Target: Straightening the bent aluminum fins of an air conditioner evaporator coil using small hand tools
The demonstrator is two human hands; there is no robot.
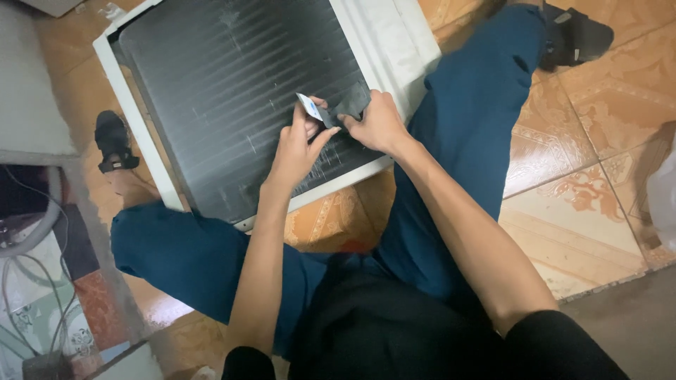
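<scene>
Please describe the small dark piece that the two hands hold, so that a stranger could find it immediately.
Find the large white-framed panel with dark ribbed fins lying on the tiled floor. Above its lower right corner, the left hand and right hand meet. Between them is the dark piece, the only soft, flat thing there, beside a small white card.

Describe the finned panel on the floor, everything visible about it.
The finned panel is a flat, dark grey rectangle of fine parallel ridges, metal by its look, set in a white frame. Pale scuffs and dusty streaks mark it. It lies tilted on the orange tiled floor between the person's legs. Both hands hover over its near right corner: the left hand pinches a small white card, the right hand a dark scrap.
</scene>
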